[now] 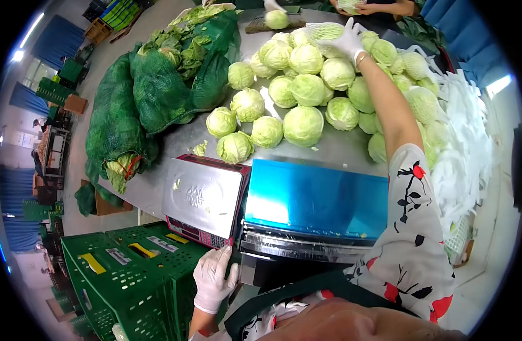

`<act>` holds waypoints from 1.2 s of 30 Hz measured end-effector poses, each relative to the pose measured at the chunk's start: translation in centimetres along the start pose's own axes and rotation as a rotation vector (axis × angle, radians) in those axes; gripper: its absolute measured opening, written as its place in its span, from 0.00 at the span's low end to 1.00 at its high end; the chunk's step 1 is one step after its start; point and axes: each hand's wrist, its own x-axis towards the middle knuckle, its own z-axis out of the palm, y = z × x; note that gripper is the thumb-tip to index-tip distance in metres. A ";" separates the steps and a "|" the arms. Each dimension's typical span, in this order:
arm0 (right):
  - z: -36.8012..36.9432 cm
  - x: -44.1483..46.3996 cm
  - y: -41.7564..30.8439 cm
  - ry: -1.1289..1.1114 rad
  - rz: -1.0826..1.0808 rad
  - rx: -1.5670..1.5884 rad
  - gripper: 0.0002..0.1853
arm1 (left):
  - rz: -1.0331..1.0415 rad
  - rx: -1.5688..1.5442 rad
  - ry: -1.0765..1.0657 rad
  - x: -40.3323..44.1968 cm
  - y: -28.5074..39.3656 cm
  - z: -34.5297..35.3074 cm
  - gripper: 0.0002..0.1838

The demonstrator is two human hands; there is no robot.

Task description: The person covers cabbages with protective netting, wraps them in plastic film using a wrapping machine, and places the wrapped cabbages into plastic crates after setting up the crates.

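My right hand (341, 43), in a white glove, reaches to the far side of the cabbage pile (307, 90). It rests on a cabbage in white foam netting (323, 35), its thumb and fingers spread. My left hand (214, 277), also gloved, is beside the front edge of the red scale (207, 196), near its keypad. Its fingers are partly spread and nothing shows in them. The scale's metal plate carries only small leaf scraps. Right of the scale is a wrapping machine with a blue top (315, 199).
Green mesh sacks of cabbage leaves (158, 91) lie at the left. Green crates (124, 267) stand at the lower left. White foam nets (462, 142) are heaped at the right. Across the table, a co-worker's gloved hand is by a cabbage (276, 19); another person's hands hold one (350, 6).
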 end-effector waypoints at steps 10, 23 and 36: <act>-1.0 2.9 3.3 -0.370 -0.131 0.789 0.48 | 0.051 -0.072 -0.035 6.0 -1.6 5.7 0.24; -17.0 -25.5 -1.3 -0.668 -0.241 0.991 0.62 | -0.367 -1.356 -0.092 16.9 2.3 12.0 0.41; -21.4 -42.6 -0.4 -0.388 -0.621 0.045 0.55 | -0.177 -0.889 -0.261 12.2 9.2 14.5 0.49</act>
